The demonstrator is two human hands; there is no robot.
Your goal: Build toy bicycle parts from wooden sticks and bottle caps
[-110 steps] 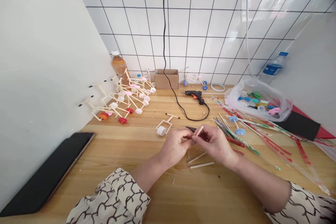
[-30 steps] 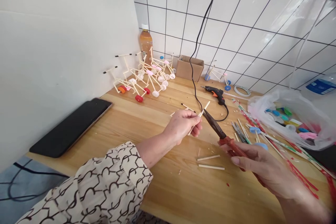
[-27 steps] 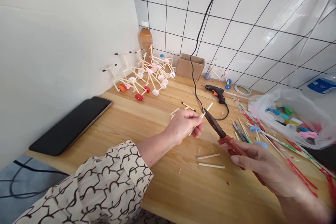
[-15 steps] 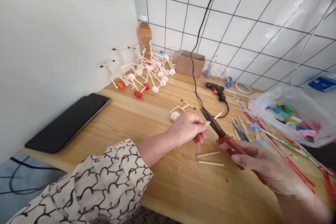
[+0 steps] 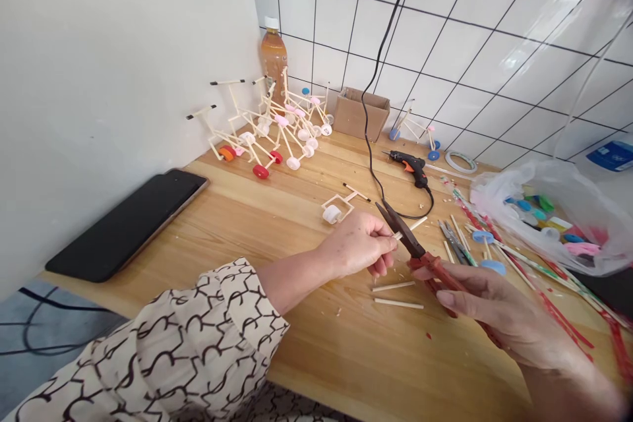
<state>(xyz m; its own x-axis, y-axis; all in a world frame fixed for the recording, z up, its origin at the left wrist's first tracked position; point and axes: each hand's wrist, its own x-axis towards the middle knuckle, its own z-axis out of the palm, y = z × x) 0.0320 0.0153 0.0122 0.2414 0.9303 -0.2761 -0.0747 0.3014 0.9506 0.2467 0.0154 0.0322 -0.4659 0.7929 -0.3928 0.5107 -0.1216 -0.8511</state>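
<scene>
Near the middle of the table, my left hand pinches a thin pale stick. That stick passes between the blades of red-handled scissors, whose handles my right hand grips. Below the blades, two short pale sticks lie on the wood. Just beyond my left hand rests a small stick frame with a white round piece in it and a dark-tipped crossbar.
Stick models with coloured wheels, a bottle and a cardboard box stand at the back. A glue gun, tape roll, pliers and plastic bag lie rightward. A black phone lies left.
The stick in the scissors now shows a different, plain end beyond the blades, and the blades look closer together. My left hand has shifted slightly right. The view has tilted a little.
</scene>
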